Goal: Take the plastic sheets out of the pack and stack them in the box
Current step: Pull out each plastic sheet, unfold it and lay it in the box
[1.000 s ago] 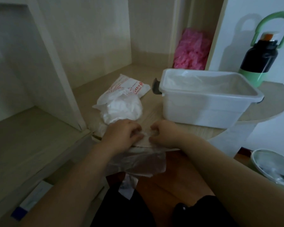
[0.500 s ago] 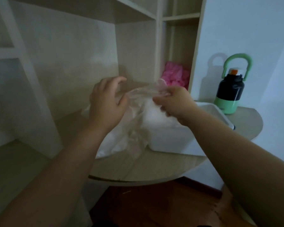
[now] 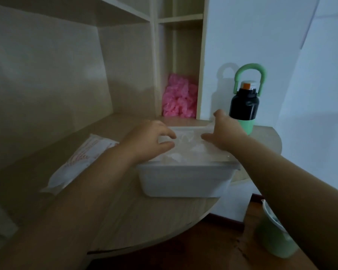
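Translucent sheets [image 3: 185,152] blur inside the box [image 3: 183,182], perhaps under left hand [image 3: 152,141], right hand [image 3: 224,133].

On the table [image 3: 144,221] the box [image 3: 185,180] stands toward the right with plastic sheets [image 3: 183,152] in it, the left hand [image 3: 150,139] and right hand [image 3: 224,133] over its opening, the pack [image 3: 80,162] lying to its left, a bottle [image 3: 244,106] behind it on the right, and a bundle [image 3: 179,98] in the shelf compartment behind.

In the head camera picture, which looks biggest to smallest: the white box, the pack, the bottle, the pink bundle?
1. white box
2. pack
3. bottle and pink bundle: about alike, not ranked; both sit farther from the camera.
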Tool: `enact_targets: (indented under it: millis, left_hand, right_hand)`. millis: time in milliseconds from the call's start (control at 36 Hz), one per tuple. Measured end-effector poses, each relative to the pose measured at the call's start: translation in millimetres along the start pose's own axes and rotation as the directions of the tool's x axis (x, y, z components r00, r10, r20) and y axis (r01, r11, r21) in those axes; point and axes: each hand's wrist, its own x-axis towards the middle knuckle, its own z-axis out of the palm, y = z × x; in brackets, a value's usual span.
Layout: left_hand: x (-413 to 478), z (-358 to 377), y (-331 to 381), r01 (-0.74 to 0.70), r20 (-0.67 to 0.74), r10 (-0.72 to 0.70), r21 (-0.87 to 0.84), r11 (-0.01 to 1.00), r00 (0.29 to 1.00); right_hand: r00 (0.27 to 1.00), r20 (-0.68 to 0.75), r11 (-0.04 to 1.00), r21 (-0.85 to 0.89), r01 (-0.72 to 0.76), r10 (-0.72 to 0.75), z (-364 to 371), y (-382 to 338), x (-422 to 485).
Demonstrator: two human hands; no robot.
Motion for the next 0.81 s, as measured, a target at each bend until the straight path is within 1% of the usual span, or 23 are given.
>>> enact_targets:
  millis: [28,83,139,167,222,250,306,389,417,472,500,528,556,611,639,694,750,806]
  left_hand:
    - [5,2,1,0.01,0.068,-0.01,-0.006,1.0,0.998]
    - [12,6,5,0.037,0.205,-0.046,0.046,0.998,0.978]
    - [19,11,5,0.093,0.302,-0.11,0.069,0.993,0.947]
    - [21,12,3,0.121,0.338,-0.14,0.076,0.99,0.931]
    - [26,15,3,0.122,0.405,-0.169,0.138,0.983,0.898]
    - [28,16,4,0.11,0.436,-0.177,0.174,0.978,0.882]
    - [31,18,5,0.104,0.489,-0.2,0.217,0.971,0.849]
    - [35,25,3,0.09,0.549,-0.212,0.241,0.966,0.809]
    - [36,27,2,0.085,0.575,-0.215,0.243,0.966,0.789]
    - [37,29,2,0.075,0.61,-0.215,0.246,0.966,0.763]
    - [37,28,1,0.075,0.602,-0.208,0.238,0.968,0.771]
    - [37,26,1,0.085,0.573,-0.201,0.223,0.971,0.795]
    - [36,23,0,0.1,0.516,-0.188,0.193,0.976,0.836]
    - [30,11,0,0.152,0.372,-0.165,0.065,0.986,0.913]
    - [26,4,-1,0.178,0.313,-0.16,-0.03,0.984,0.936]
    - [13,-12,-1,0.192,0.209,-0.15,-0.199,0.961,0.966]
    - [-1,-26,-2,0.176,0.101,-0.152,-0.307,0.935,0.983]
    - [-15,-34,-7,0.16,-0.03,-0.186,-0.387,0.908,0.982]
  right_hand:
    - [0.999,-0.002,0.998,-0.046,0.033,-0.033,0,1,1]
    - [0.992,-0.02,0.983,-0.143,0.117,-0.121,-2,1,1]
    - [0.975,-0.031,0.956,-0.21,0.207,-0.218,-4,-2,0]
    - [0.966,-0.011,0.946,-0.209,0.249,-0.257,-6,-5,0]
    - [0.954,0.095,0.947,-0.132,0.294,-0.283,-7,-10,-1]
    - [0.944,0.171,0.947,-0.104,0.302,-0.283,-6,-12,0]
    - [0.908,0.334,0.941,-0.135,0.312,-0.253,0,-16,3]
    - [0.835,0.541,0.932,-0.24,0.271,-0.103,11,-15,7]
    - [0.811,0.582,0.921,-0.277,0.273,-0.065,15,-14,8]
    - [0.796,0.605,0.896,-0.339,0.286,-0.025,19,-11,9]
    - [0.798,0.603,0.892,-0.349,0.287,-0.021,20,-11,9]
    - [0.798,0.603,0.895,-0.343,0.287,-0.025,19,-11,9]
    - [0.8,0.599,0.904,-0.323,0.28,-0.034,18,-13,10]
    - [0.823,0.564,0.93,-0.267,0.254,-0.063,13,-17,9]
    - [0.848,0.521,0.931,-0.254,0.263,-0.097,10,-18,8]
    - [0.889,0.418,0.93,-0.218,0.295,-0.184,7,-23,5]
    - [0.914,0.315,0.943,-0.128,0.307,-0.255,6,-33,0]
    - [0.923,0.22,0.943,-0.035,0.331,-0.316,7,-49,-9]
